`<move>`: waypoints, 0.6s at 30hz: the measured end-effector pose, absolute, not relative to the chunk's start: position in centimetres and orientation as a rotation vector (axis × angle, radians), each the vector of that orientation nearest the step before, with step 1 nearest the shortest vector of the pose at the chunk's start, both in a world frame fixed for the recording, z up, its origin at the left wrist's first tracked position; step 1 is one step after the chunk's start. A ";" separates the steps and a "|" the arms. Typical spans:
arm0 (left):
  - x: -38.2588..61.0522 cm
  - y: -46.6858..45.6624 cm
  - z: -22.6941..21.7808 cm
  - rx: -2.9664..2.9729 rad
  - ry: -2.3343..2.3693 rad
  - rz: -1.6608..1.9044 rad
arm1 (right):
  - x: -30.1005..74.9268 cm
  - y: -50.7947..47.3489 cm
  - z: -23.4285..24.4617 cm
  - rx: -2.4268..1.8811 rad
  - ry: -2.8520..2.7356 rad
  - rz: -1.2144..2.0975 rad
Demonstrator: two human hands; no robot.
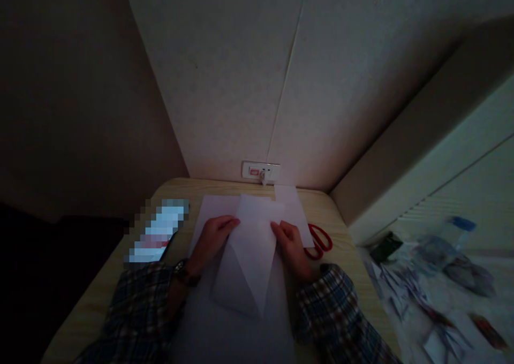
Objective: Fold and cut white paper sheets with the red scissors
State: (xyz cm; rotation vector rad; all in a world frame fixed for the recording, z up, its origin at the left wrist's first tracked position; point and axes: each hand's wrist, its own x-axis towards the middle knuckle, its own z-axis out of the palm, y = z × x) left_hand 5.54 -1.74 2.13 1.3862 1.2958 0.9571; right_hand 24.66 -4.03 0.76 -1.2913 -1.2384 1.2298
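Observation:
A folded sheet of white paper (252, 251) is held up between my two hands, over more white paper (236, 340) lying on the table. One slanted fold runs down it to a point near the bottom. My left hand (214, 238) pinches its left edge between thumb and fingers. On the opposite edge, my right hand (291, 243) grips the paper the same way. Red-handled scissors (320, 242) lie just right of my right hand, their blades hidden under a white sheet (299, 214).
A phone with a lit, blurred-out screen (160, 233) lies on the wooden table (345, 300) at left. Behind the table, a wall socket (261, 171) holds a plug. To the right, below, are paper scraps (405, 289) and a clear bottle with a blue cap (445, 246).

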 end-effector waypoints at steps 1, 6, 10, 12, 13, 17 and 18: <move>5.5 -1.8 2.1 1.367 1.306 0.962 | 24.7 -4.0 0.7 -1.299 -1.234 1.218; 5.4 -1.7 1.8 1.360 1.243 0.957 | 24.6 -4.0 0.7 -1.315 -1.223 1.192; 5.5 -1.6 1.9 1.308 1.144 0.948 | 24.6 -4.0 0.6 -1.299 -1.154 1.197; 5.6 -1.7 2.0 1.288 1.138 0.933 | 24.7 -4.0 0.5 -1.275 -1.141 1.197; 5.6 -1.7 2.0 1.290 1.152 0.922 | 24.7 -4.0 0.4 -1.260 -1.139 1.195; 5.7 -1.8 2.1 1.350 1.229 0.918 | 24.8 -3.8 0.2 -1.251 -1.171 1.128; 5.7 -1.8 2.1 1.360 1.230 0.926 | 24.8 -3.8 0.2 -1.262 -1.188 1.102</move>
